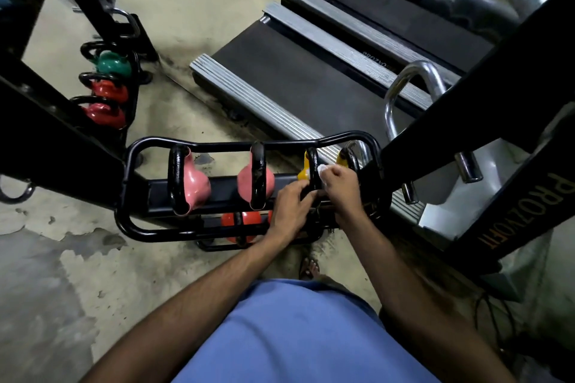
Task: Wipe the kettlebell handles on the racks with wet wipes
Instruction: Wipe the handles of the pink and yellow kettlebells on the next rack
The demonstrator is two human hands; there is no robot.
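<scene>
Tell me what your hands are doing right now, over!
Right hand grips wet wipe against yellow kettlebell handle. Left hand holds same handle. Nothing blocking; pink kettlebells alongside.

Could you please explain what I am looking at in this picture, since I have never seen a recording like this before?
There is no machine here. A person wears a camera on the head, so the single view looks forward and down at their own arms and blue shirt. They stand at a black tubular steel rack that carries two pink kettlebells and, further right, a yellow kettlebell. The left hand grips the lower part of that kettlebell's black handle. The right hand holds a crumpled white wet wipe against the handle higher up. Beyond the rack lie dark treadmills with grey side rails.
</scene>
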